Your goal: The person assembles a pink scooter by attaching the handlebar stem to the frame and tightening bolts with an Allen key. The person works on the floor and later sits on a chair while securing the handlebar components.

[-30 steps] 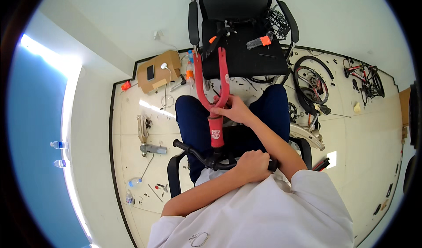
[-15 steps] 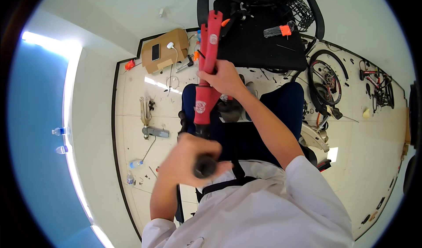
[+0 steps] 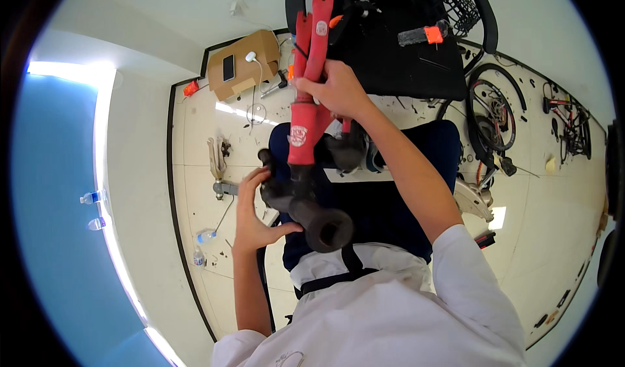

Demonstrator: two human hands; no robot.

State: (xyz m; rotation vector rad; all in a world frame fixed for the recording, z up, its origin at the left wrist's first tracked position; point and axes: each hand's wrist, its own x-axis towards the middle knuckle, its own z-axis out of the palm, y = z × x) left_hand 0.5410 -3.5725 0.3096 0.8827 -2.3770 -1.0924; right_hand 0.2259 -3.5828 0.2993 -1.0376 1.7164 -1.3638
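A red bicycle front end, a fork with a head tube (image 3: 301,133), extends upward in front of me, its two blades pointing away. My right hand (image 3: 338,90) is closed around the blades near the fork's crown. Below the head tube sits a black handlebar (image 3: 286,194) with a stem, and its round grip end (image 3: 329,230) points towards me. Beside that bar my left hand (image 3: 250,211) has its thumb and fingers spread wide, the fingertips close to the bar; whether they touch it is hard to tell. A dark rounded part (image 3: 345,149) hangs behind the head tube, partly hidden.
Ahead stands a black chair (image 3: 397,67), with an orange-and-black packet (image 3: 423,35) on its seat. At left, a cardboard sheet (image 3: 263,54) carries a phone (image 3: 228,67). A hammer (image 3: 224,188) and bottles (image 3: 206,236) lie on the floor. Bicycle wheels (image 3: 491,110) and a red bike frame (image 3: 563,107) are at right.
My left hand has loosened from the handlebar grip and moved left and up, fingers opening. The handlebar has turned, its grip end swinging to the right. The red fork has shifted slightly upward in view.
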